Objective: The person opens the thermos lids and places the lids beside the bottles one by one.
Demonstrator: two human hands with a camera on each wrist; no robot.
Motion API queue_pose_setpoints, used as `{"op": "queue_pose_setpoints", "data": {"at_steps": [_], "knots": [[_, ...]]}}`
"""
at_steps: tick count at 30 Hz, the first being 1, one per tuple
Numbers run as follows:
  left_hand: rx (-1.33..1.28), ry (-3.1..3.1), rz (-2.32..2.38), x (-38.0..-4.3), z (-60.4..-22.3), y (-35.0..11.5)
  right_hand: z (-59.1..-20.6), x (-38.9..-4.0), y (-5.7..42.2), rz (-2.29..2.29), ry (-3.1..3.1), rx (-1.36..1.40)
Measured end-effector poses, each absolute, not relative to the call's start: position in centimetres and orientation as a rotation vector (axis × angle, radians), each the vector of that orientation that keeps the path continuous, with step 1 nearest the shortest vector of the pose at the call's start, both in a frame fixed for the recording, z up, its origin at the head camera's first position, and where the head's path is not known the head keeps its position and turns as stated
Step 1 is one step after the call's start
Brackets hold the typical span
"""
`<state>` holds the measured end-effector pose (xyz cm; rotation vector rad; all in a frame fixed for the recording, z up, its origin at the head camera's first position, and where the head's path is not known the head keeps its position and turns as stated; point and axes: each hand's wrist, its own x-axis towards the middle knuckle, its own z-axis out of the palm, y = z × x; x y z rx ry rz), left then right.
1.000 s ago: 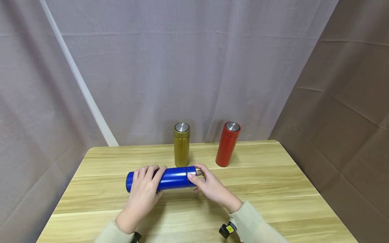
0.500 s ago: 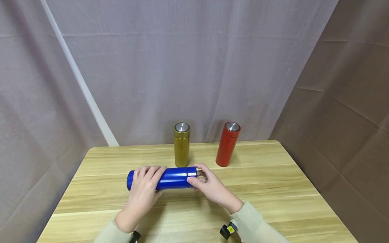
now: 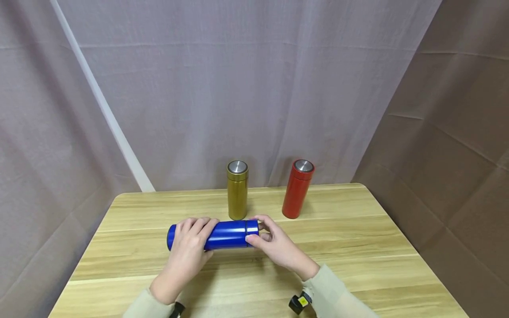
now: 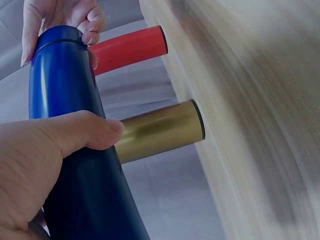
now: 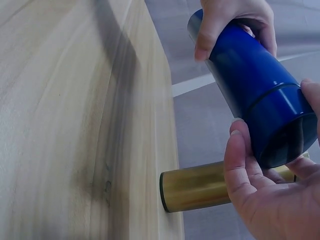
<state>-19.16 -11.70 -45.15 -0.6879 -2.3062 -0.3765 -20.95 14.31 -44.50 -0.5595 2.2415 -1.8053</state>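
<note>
A glossy blue thermos flask (image 3: 228, 235) lies sideways in both hands, held over the front half of the table with its lid to the right. My left hand (image 3: 188, 243) grips the body near the base from above, the thumb (image 4: 95, 131) lying along its side in the left wrist view. At the other end my right hand (image 3: 278, 245) holds the lid (image 5: 280, 115) between thumb and fingers. A thin dark seam separates lid and body. Beyond the blue flask stands a gold thermos flask (image 3: 237, 196), upright with a silver-topped lid.
To the right of the gold one stands a red thermos flask (image 3: 296, 194), also upright and silver-topped. Both are near the back of the wooden table (image 3: 358, 247). Grey curtains (image 3: 199, 88) hang behind it and brown cloth (image 3: 449, 132) on the right.
The blue flask has shifted very slightly to the right. My right thumb has slid down across the lid towards its lower side. The gold and red flasks stay put.
</note>
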Motion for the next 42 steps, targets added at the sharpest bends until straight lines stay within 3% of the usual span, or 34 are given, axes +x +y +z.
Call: {"op": "queue_pose_setpoints", "data": {"at_steps": [24,33,42], "knots": [[-0.682,-2.488,-0.519,-19.0,-45.0,-12.3,-44.3,-20.2,14.7,-1.482,2.49,-0.956],[-0.657,-2.435,-0.457,-18.6,-45.5,-11.9,-44.0,-20.3,13.9,-1.618,2.497,-0.582],[-0.687,-2.307,-0.384,-18.8,-45.5,-11.8,-44.1,-20.3,13.6,-1.723,2.347,-0.472]]}}
